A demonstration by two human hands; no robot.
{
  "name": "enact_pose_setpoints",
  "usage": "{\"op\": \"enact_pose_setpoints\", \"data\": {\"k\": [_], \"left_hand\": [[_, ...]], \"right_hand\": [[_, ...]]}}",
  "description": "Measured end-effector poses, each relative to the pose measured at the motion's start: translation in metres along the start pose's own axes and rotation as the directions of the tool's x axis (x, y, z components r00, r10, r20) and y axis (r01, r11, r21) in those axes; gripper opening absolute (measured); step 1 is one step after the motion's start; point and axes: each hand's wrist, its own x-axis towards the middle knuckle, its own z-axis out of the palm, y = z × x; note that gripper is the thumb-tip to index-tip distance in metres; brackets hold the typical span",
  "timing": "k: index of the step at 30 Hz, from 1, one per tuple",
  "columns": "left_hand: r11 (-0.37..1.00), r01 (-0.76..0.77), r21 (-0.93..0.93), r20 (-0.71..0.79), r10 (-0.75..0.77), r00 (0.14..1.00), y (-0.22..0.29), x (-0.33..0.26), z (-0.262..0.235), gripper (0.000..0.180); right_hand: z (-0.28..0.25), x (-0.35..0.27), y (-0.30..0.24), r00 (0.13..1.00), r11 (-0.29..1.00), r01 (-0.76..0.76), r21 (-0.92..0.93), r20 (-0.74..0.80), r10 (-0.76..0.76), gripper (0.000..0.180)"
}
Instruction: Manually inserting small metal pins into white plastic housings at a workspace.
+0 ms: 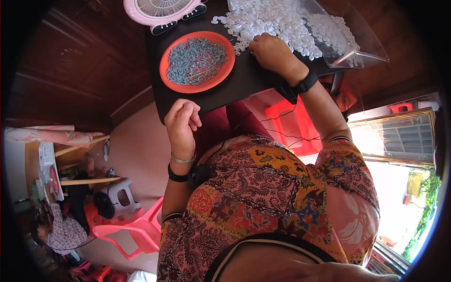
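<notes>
My right hand (276, 55) reaches over the dark table to the near left edge of a heap of small white plastic pieces (268, 21). Its fingers are bent and closed, and the back of the hand hides what the tips hold, if anything. Close to the table's front edge, my left hand (182, 120) is raised with its fingers curled in. Whatever may be inside those fingers cannot be made out. An orange-red plate (165, 80) stands between and beyond the hands, with many small grey-blue slender pieces (195, 61) spread over it.
A pink fan (162, 8) stands at the table's (253, 77) far left. A clear plastic bin (352, 58), tipped toward the heap, holds more white pieces at right. Below are a red stool (296, 127) and thin cables. Another person (68, 230) and a pink chair (136, 232) are at lower left.
</notes>
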Motion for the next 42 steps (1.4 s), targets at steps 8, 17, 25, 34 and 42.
{"op": "enact_pose_setpoints", "data": {"k": [8, 17, 25, 34, 42], "left_hand": [[0.997, 0.042, 0.059, 0.098, -0.048, 0.994, 0.003, -0.001, 0.002, 0.026], [0.971, 0.209, -0.116, 0.339, -0.159, 0.927, 0.002, 0.005, 0.014, 0.038], [0.838, 0.340, -0.427, 0.326, -0.208, 0.922, -0.006, 0.005, 0.007, 0.015], [0.950, 0.230, -0.213, 0.277, -0.167, 0.946, -0.003, 0.002, 0.001, 0.014], [0.989, 0.126, -0.082, 0.132, -0.115, 0.985, 0.005, 0.002, -0.008, 0.016]], "right_hand": [[-0.020, 0.007, -0.014, 0.991, 0.967, 0.020, 0.255, -0.129, 0.014, 0.008], [-0.060, 0.008, -0.105, 0.946, 0.633, 0.325, 0.703, -0.233, -0.227, 0.015], [-0.048, 0.006, -0.120, 0.962, 0.485, 0.273, 0.831, -0.238, -0.133, 0.014], [-0.052, 0.008, -0.125, 0.991, 0.472, 0.132, 0.872, -0.099, -0.095, 0.018], [-0.055, 0.044, -0.102, 0.951, 0.667, 0.294, 0.685, -0.144, -0.272, 0.012]]}}
